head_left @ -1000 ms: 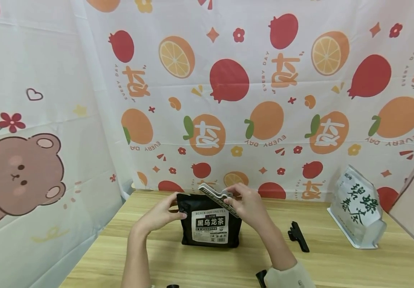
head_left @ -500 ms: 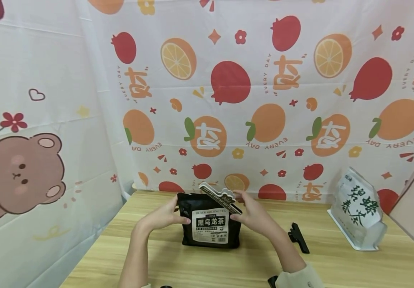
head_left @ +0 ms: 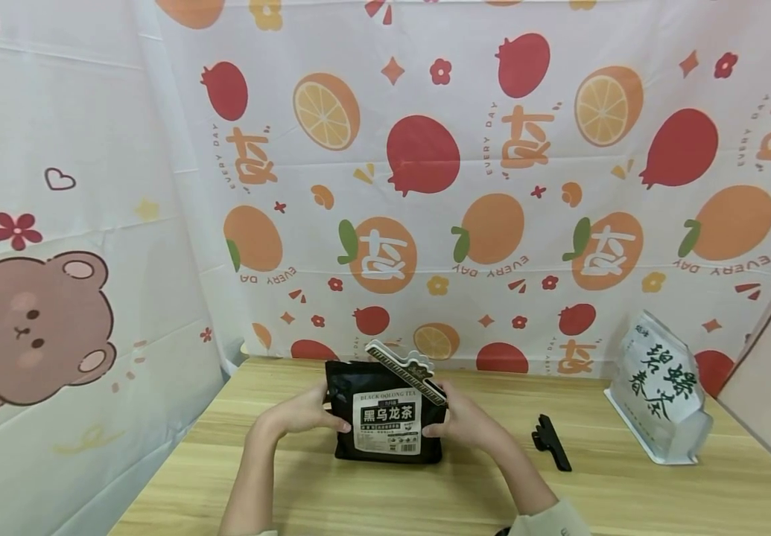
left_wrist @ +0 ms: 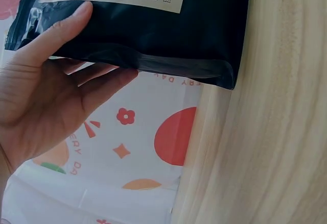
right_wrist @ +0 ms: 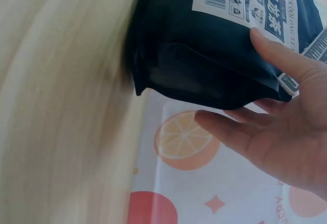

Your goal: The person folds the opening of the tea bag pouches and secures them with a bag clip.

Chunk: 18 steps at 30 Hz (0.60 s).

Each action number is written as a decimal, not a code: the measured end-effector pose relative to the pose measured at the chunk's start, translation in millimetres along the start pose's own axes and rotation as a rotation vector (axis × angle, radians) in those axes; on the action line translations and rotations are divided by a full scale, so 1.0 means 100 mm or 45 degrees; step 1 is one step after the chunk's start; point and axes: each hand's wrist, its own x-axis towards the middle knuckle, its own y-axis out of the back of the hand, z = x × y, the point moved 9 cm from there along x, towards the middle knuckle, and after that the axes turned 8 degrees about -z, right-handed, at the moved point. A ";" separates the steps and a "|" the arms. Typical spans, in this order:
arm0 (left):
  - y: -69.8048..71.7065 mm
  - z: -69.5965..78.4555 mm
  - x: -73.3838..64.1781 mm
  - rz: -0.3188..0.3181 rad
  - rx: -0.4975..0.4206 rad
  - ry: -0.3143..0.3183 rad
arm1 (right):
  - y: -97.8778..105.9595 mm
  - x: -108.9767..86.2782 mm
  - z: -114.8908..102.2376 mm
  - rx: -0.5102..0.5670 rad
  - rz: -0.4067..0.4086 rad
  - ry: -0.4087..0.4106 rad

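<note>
A black pouch of oolong tea [head_left: 386, 424] with a pale label stands upright on the table in the head view. A long bag clip [head_left: 407, 372] with an ornate top slants across its upper right corner, apart from both hands' thumbs. My left hand [head_left: 296, 413] grips the pouch's left side, thumb on the front and fingers behind, as the left wrist view shows too. On the opposite side, my right hand [head_left: 464, 421] holds the pouch the same way, below the clip. In the right wrist view, the clip's end [right_wrist: 289, 84] shows beside that hand's palm.
To the right, a black clip [head_left: 551, 443] lies on the wooden table [head_left: 331, 495]. Farther right a white tea bag [head_left: 658, 398] with green characters leans back near the patterned cloth [head_left: 479, 164], which hangs behind the table.
My right hand has let go of the ornate clip and moved down to the pouch's right side. The clip stays slanted on the pouch. My left thumb has slid lower on the front.
</note>
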 end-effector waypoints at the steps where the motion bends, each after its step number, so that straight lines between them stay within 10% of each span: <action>1: 0.00 0.01 0.00 -0.004 -0.010 -0.009 | -0.01 0.00 0.01 0.007 -0.006 -0.011; 18: 0.07 -0.07 0.00 0.113 0.114 0.145 | -0.01 0.05 0.00 0.069 0.099 -0.057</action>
